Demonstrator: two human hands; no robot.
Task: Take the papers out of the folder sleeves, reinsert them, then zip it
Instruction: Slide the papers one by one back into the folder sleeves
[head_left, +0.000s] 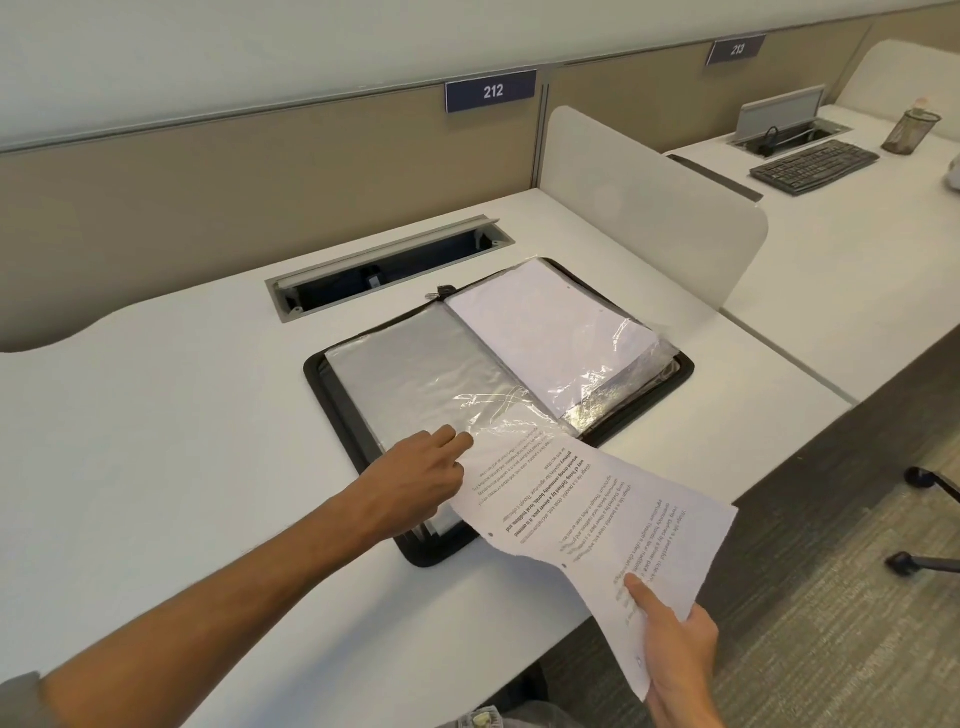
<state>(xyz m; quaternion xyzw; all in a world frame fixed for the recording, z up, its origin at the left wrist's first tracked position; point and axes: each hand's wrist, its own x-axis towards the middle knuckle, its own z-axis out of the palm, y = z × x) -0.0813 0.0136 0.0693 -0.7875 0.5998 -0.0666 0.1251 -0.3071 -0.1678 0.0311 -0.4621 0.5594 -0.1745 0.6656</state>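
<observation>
Over the folder (363, 410), right hand (670, 649) pinches papers (597, 519).

You have a black folder (332, 395) with clear, glossy sleeves (415, 379) showing silvery grey, lying on a white bench (156, 441). The papers (597, 514) you hold are white with black printed lines. Behind, beige partitions (208, 182) carry navy signs (491, 91) with white numbers; the keyboard (813, 166) is dark grey.
</observation>
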